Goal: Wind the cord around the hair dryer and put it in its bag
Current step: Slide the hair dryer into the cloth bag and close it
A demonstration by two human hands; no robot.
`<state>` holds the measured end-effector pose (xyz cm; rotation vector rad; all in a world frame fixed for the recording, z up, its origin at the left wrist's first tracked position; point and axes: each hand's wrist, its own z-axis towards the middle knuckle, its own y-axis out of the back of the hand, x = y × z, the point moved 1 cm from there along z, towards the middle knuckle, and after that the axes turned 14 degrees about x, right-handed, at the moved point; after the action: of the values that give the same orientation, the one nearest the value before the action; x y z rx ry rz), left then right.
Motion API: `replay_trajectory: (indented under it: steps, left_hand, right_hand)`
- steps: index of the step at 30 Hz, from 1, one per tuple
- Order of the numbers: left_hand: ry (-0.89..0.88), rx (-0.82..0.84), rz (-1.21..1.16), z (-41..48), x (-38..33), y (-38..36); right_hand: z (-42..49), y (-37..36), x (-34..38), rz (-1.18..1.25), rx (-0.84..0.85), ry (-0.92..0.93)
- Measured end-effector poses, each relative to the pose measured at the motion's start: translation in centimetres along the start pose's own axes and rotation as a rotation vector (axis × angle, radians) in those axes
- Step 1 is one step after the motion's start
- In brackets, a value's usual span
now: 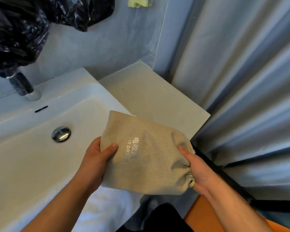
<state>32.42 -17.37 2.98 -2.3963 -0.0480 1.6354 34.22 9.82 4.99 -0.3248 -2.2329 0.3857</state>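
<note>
Head view: bulging beige bag (pixel 146 158) is held above the worktop's (pixel 154 96) front edge, left hand (pixel 97 158) gripping its base, right hand (pixel 197 171) pinching the gathered mouth. Bagging looks done; setting down likely remains.

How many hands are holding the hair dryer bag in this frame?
2. The left hand grips the closed end of the beige hair dryer bag beside the sink; the right hand clutches its gathered drawstring mouth. The hair dryer itself isn't visible.
</note>
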Motion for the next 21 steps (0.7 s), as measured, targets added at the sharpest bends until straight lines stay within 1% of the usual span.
replay_trajectory:
  steps: [3,8,16,21]
  left_hand:
    - [0.012,0.005,-0.007,2.4,-0.3,-1.9]
    - [0.020,-0.052,0.018,6.6,-0.7,-5.2]
    - [0.055,-0.220,-0.005,13.9,-0.7,-12.1]
    - [0.086,-0.350,-0.096,17.0,-0.6,-16.5]
  right_hand:
    - [1.5,1.9,2.1,-0.002,-0.004,-0.008]
    - [5.0,5.4,5.8,-0.004,0.030,-0.047]
    - [12.3,11.9,14.2,-0.139,0.168,-0.126]
    - [15.8,15.4,18.9,-0.185,0.266,-0.189]
